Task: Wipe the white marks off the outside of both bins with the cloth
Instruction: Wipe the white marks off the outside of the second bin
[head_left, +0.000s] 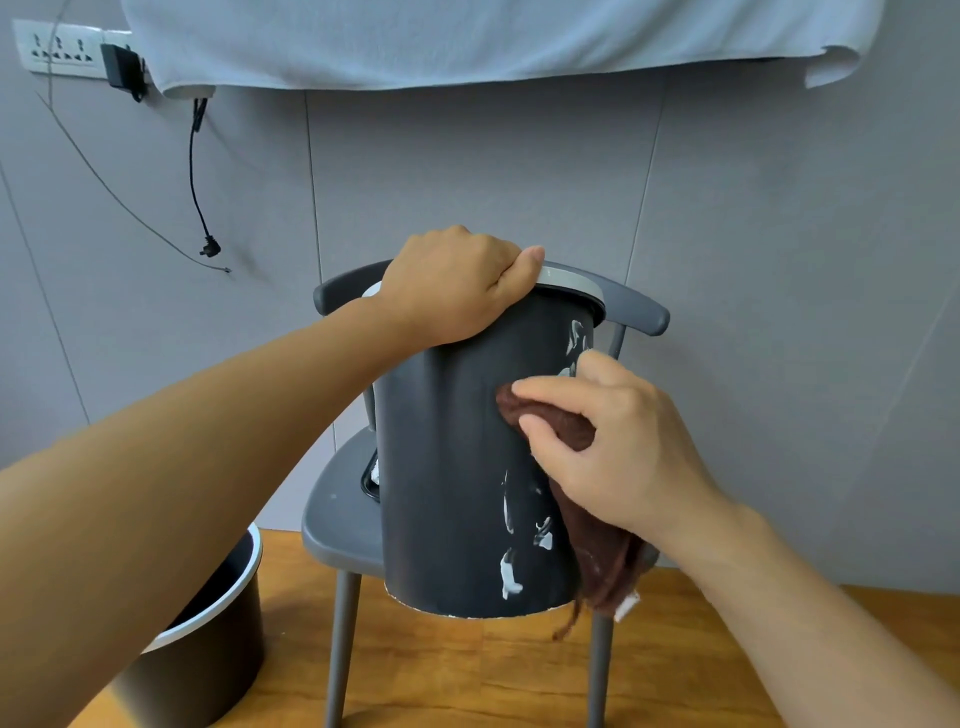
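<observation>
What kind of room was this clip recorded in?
Probably a small staged indoor room rather than a lived-in home: plain grey panelled wall with a power strip and dangling cable, a grey chair on wood-look flooring, and white cloth draped overhead.

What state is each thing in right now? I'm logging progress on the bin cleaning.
Held bin: tilted up off the chair, white marks remaining on its side.
Left hand: grips the bin's rim.
Right hand: presses the cloth against the bin.
Brown cloth: bunched, tail hanging.
Second bin: upright on the floor, untouched.
Chair: standing behind the held bin.
Wall cable: dangling, unplugged.
</observation>
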